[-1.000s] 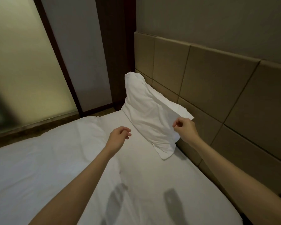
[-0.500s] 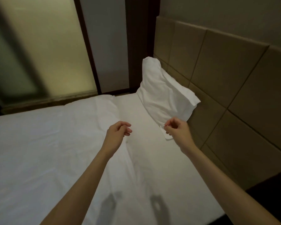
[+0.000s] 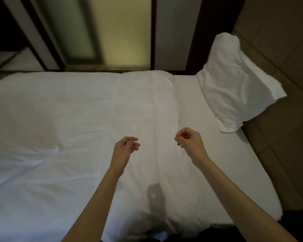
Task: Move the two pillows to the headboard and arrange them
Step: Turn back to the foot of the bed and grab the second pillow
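One white pillow [image 3: 234, 84] stands tilted against the tan padded headboard [image 3: 287, 154] at the right, its loose case end flopping toward the panel. No second pillow shows in view. My left hand [image 3: 124, 149] hovers over the white bed [image 3: 68, 110], fingers loosely curled and apart, holding nothing. My right hand [image 3: 189, 142] hangs a little to the right of it, well short of the pillow, fingertips pinched to the thumb with nothing between them.
A folded-back white duvet edge [image 3: 166, 102] runs across the mattress left of the pillow. Beyond the bed's far side stand a frosted glass panel [image 3: 121, 32] and dark wooden frames [image 3: 196, 32]. The bed's near edge lies below my forearms.
My right hand has let go of the pillow's corner and drawn back from it. The view has swung left, so the pillow now sits at the right edge.
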